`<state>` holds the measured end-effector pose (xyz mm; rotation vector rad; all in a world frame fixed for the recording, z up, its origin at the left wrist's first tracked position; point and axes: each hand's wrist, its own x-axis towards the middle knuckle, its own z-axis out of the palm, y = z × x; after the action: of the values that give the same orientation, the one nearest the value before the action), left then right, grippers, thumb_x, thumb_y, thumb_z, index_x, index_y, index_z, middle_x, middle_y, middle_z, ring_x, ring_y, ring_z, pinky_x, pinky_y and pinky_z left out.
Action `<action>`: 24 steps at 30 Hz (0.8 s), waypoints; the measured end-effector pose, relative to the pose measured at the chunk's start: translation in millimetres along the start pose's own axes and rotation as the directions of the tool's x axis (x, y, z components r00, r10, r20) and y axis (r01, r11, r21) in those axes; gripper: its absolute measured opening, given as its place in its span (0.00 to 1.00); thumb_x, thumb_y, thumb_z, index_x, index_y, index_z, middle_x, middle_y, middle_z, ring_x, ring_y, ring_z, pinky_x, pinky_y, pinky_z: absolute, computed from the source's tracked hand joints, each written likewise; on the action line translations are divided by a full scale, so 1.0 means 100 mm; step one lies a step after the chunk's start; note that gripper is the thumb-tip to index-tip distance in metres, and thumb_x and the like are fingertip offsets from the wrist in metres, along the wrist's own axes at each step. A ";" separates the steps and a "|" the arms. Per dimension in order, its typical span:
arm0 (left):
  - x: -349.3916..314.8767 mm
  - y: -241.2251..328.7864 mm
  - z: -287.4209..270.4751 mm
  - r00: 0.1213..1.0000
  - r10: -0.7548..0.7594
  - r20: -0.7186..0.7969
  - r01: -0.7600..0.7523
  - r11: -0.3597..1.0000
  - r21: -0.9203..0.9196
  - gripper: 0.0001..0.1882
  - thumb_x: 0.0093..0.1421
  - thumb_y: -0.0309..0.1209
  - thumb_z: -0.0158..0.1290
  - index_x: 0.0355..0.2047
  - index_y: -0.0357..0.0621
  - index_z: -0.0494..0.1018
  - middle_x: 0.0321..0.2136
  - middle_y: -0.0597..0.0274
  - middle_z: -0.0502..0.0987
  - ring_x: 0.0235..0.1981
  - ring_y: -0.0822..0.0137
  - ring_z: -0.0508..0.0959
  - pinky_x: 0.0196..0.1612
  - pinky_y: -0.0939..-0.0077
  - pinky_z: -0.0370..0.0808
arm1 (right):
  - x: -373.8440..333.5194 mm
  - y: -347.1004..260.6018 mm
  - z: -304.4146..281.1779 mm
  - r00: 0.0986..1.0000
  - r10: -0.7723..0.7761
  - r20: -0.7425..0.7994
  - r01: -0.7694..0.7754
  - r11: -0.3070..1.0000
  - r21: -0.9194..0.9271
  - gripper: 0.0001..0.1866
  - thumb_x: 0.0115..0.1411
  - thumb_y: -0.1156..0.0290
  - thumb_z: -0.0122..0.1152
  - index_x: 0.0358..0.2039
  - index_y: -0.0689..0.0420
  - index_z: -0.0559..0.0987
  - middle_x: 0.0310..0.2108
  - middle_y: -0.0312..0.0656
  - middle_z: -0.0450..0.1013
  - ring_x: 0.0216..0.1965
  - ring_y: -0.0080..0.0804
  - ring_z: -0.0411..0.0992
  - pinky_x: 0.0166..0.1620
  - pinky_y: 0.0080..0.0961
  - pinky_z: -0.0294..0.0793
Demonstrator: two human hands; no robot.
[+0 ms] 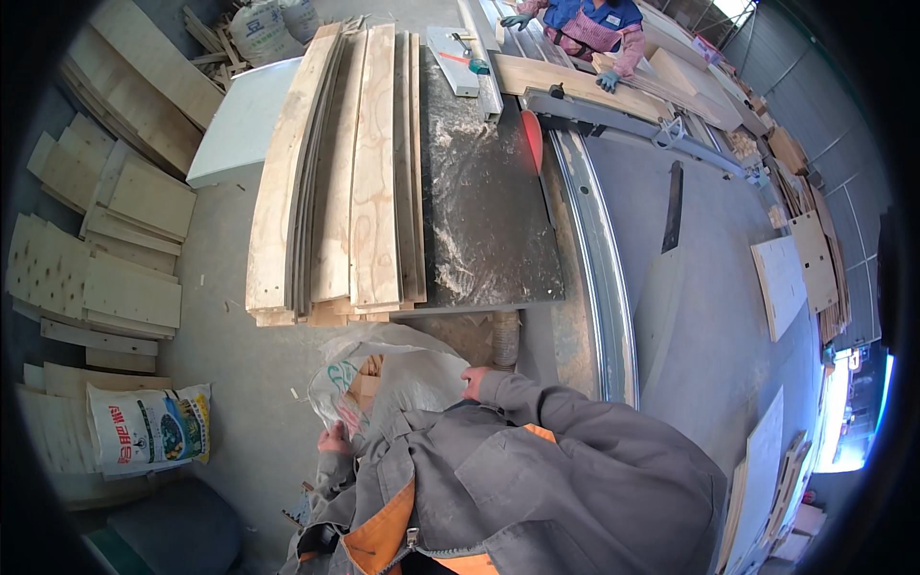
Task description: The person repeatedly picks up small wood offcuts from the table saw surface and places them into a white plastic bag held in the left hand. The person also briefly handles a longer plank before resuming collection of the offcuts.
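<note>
A white woven sack (422, 376) stands with its mouth spread wide in front of me, below the near edge of the saw table. Inside it lie wood offcuts (365, 385), partly covered by the sack's wall. My left hand (334, 439) has its fingers closed on the near left part of the rim. On the right side of the rim, my right hand (472, 382) grips the edge with curled fingers. The bottom of the sack is hidden behind my jacket.
Long planks (374, 182) are stacked on the dusty black saw table (489, 225), beside a red guard (532, 141). A metal rail (599, 259) runs along its right. Across it stands a co-worker with gloved hands (608, 80). Plywood pieces (134, 259) and a printed sack (149, 426) lie left.
</note>
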<state>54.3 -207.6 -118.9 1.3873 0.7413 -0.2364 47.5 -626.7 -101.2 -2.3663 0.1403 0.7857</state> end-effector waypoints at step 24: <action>0.01 -0.04 0.01 1.000 0.009 -0.018 -0.010 0.999 -0.052 0.13 0.54 0.34 0.59 0.29 0.34 0.74 0.21 0.68 0.73 0.21 0.74 0.68 0.24 0.76 0.65 | -0.12 0.04 -0.10 1.000 0.029 -0.012 -0.029 0.999 -0.024 0.27 0.43 0.57 0.67 0.44 0.55 0.76 0.40 0.49 0.75 0.41 0.45 0.74 0.45 0.34 0.73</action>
<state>53.2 -209.2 -122.5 1.3444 0.7502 -0.1961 41.8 -636.4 -90.4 -2.3966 0.1716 0.7915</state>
